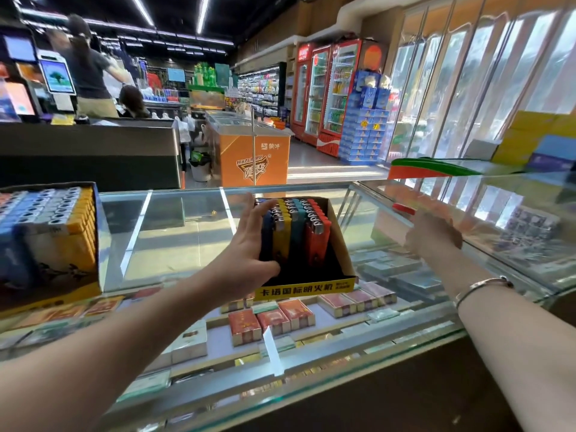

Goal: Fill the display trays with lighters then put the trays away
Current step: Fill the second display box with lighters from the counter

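Steadying the tray (339,260) on the glass counter (174,232), left hand (246,244) flat, fingers straight against the dark lighters (294,232), likely squaring the rows. Reaching away, right hand (433,235) blurred, grip unclear, perhaps holding a red lighter (403,208). Parked far left, a second tray (46,232).

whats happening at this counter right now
A person is stocking lighters at a shop's glass counter. Their left hand presses against the lighters standing in a cardboard display tray. Their right hand reaches toward a red lighter. A second filled tray sits at far left.
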The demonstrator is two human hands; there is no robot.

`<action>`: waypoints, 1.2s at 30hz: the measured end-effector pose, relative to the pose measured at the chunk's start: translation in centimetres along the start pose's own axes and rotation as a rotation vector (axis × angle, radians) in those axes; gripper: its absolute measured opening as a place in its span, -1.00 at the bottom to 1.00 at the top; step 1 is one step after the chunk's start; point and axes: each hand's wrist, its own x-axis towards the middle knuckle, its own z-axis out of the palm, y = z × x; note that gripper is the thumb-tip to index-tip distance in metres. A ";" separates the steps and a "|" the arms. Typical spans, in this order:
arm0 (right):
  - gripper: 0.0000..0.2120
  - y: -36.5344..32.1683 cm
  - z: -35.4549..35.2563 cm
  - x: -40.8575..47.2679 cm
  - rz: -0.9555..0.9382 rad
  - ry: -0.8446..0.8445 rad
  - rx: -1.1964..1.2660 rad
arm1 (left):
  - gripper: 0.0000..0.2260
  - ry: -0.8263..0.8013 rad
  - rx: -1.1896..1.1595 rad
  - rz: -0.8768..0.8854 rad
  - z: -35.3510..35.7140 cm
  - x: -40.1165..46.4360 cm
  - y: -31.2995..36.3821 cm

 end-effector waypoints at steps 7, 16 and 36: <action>-0.69 0.6 0.1 0.8 -0.079 -0.050 -0.194 | -0.14 -0.003 0.039 -0.029 -0.1 -0.3 0.4; -0.77 1.8 -0.3 2.6 -0.220 -0.161 -0.206 | -0.17 -0.017 0.081 -0.004 -0.2 -0.4 0.7; -0.71 0.7 1.6 5.0 -0.115 -0.070 -0.209 | -0.18 0.014 0.200 -0.008 0.0 -0.4 0.5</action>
